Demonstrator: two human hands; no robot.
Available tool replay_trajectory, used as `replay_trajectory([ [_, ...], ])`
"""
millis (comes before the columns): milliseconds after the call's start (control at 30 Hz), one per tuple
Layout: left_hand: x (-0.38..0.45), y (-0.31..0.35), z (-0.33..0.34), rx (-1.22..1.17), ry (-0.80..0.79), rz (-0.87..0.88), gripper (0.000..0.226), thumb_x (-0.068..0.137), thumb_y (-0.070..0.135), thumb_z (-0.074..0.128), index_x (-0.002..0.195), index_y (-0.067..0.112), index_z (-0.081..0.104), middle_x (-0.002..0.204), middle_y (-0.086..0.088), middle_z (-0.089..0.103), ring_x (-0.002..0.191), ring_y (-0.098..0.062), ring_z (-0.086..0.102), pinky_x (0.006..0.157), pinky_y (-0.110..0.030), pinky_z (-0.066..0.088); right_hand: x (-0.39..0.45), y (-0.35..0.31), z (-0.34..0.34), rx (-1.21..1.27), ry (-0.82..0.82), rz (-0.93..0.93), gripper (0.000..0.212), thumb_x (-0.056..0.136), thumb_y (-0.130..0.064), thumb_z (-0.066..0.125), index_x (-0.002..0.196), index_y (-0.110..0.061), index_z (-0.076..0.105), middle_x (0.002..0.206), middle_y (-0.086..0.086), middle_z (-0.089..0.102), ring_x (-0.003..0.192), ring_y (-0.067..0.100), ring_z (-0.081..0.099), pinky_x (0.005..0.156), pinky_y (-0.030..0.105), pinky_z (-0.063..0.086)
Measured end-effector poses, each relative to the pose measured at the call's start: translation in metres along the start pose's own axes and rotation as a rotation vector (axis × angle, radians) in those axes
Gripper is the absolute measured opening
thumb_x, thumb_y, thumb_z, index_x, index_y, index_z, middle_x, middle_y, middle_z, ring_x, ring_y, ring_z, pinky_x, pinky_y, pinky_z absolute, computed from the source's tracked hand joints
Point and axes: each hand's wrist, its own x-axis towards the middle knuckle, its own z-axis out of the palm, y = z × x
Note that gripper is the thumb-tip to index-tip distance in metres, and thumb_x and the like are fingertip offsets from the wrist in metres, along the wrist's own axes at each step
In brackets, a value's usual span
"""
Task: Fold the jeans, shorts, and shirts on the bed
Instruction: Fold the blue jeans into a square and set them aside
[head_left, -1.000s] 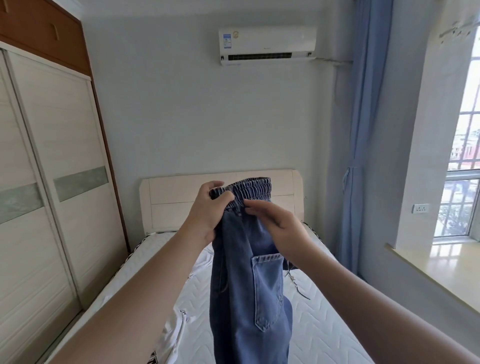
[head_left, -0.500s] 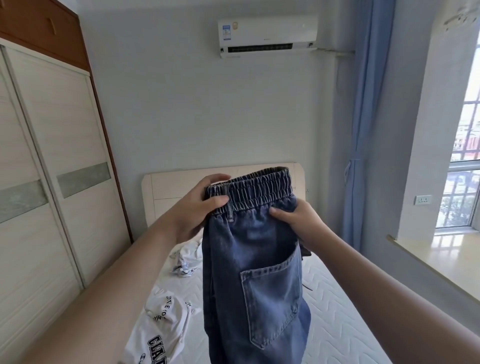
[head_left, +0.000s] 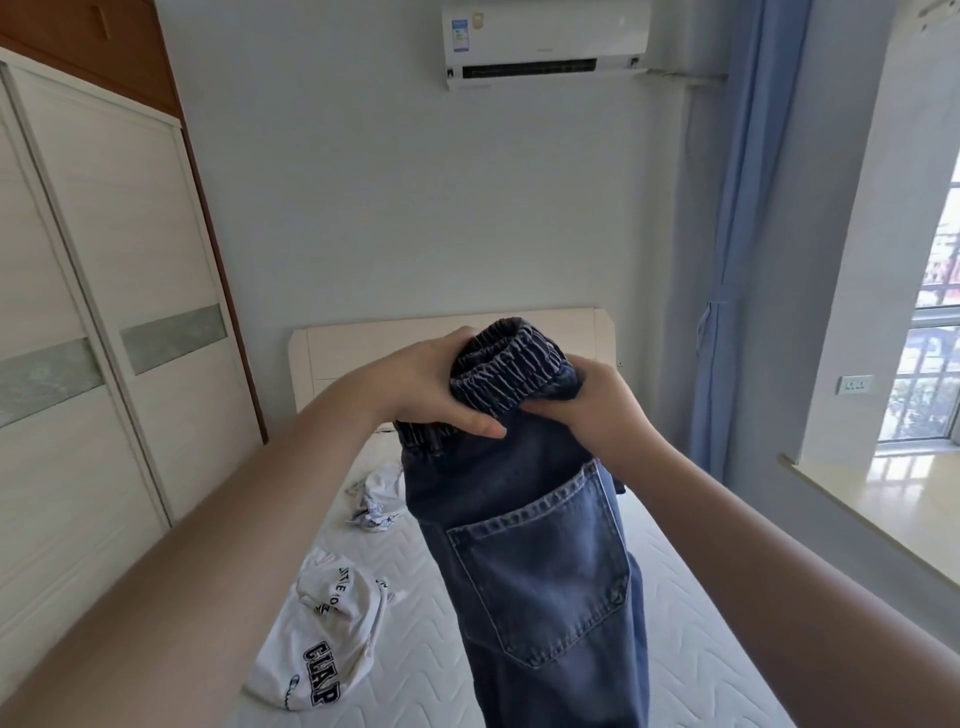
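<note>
Bright daylight enters through the window (head_left: 930, 332) at right, overexposed, with glare on the sill (head_left: 883, 499). Forearms at the bottom edge appear soft and stretched; the wardrobe (head_left: 78, 312) lines bow from wide-angle distortion.

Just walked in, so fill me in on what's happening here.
A person is holding blue jeans up above the bed. The left hand and right hand both grip the elastic waistband, bunched between them, and the legs hang down. A white printed shirt and another crumpled white garment lie unfolded on the mattress.
</note>
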Motion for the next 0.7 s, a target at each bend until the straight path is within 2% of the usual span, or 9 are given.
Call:
replay_trajectory([
  [133,0.008,0.003,0.024,0.056,-0.022,-0.007,0.068,0.057,0.045,0.082,0.116,0.037,0.049,0.099,0.017,0.066,0.091,-0.003,0.062,0.080,-0.031,0.051,-0.004,0.009,-0.007,-0.059,0.085,0.039,0.025,0.066,-0.029,0.089,0.076,-0.020,0.068,0.070,-0.011,0.070,0.062,-0.003,0.061,0.058,0.013,0.048],
  [267,0.020,0.009,0.042,0.031,0.001,-0.015,0.035,0.064,0.034,0.071,0.097,0.036,0.061,0.087,0.013,0.068,0.081,-0.007,0.064,0.075,-0.034,0.054,-0.010,0.017,-0.019,-0.062,0.101,0.118,0.027,0.065,-0.031,0.089,0.079,-0.017,0.070,0.073,-0.005,0.072,0.067,0.004,0.063,0.065,0.023,0.053],
  [367,0.027,0.013,0.049,0.019,-0.042,-0.026,0.034,0.062,0.036,0.065,0.096,0.036,0.061,0.087,0.013,0.067,0.081,-0.006,0.063,0.071,-0.030,0.051,-0.019,0.028,-0.030,0.011,0.041,0.172,0.021,0.068,-0.026,0.088,0.081,-0.023,0.072,0.075,-0.010,0.073,0.070,0.001,0.066,0.066,0.018,0.054],
  [467,0.033,0.013,0.058,0.019,-0.047,-0.039,0.041,0.059,0.037,0.063,0.100,0.033,0.061,0.089,0.012,0.066,0.083,-0.006,0.063,0.070,-0.028,0.050,-0.032,0.046,-0.040,0.063,-0.044,0.223,0.023,0.077,-0.023,0.082,0.097,-0.019,0.072,0.091,0.000,0.076,0.089,0.016,0.072,0.079,0.030,0.059],
  [533,0.036,0.009,0.064,0.023,-0.040,-0.047,0.038,0.061,0.035,0.066,0.098,0.031,0.061,0.089,0.010,0.067,0.084,-0.010,0.064,0.071,-0.029,0.051,-0.044,0.064,-0.048,0.155,-0.110,0.272,0.029,0.086,-0.021,0.074,0.114,-0.018,0.068,0.105,0.003,0.074,0.100,0.019,0.070,0.088,0.034,0.058],
  [600,0.038,0.006,0.066,0.033,-0.036,-0.054,0.035,0.065,0.031,0.069,0.100,0.029,0.062,0.091,0.008,0.067,0.085,-0.011,0.063,0.072,-0.030,0.051,-0.060,0.086,-0.054,0.213,-0.147,0.348,0.034,0.092,-0.029,0.065,0.124,-0.017,0.063,0.116,0.002,0.071,0.111,0.019,0.066,0.095,0.036,0.053],
  [633,0.039,0.005,0.066,0.037,-0.032,-0.060,0.035,0.067,0.030,0.069,0.101,0.029,0.062,0.092,0.008,0.066,0.085,-0.010,0.063,0.072,-0.029,0.051,-0.070,0.098,-0.056,0.199,-0.146,0.393,0.036,0.093,-0.038,0.059,0.123,-0.018,0.062,0.117,0.002,0.070,0.113,0.020,0.064,0.097,0.036,0.051],
  [700,0.041,0.005,0.064,0.040,-0.018,-0.072,0.032,0.068,0.030,0.070,0.100,0.032,0.061,0.092,0.011,0.065,0.083,-0.007,0.062,0.067,-0.026,0.048,-0.089,0.122,-0.054,0.096,-0.119,0.517,0.043,0.091,-0.057,0.047,0.111,-0.025,0.066,0.115,0.000,0.069,0.111,0.018,0.062,0.090,0.027,0.048],
])
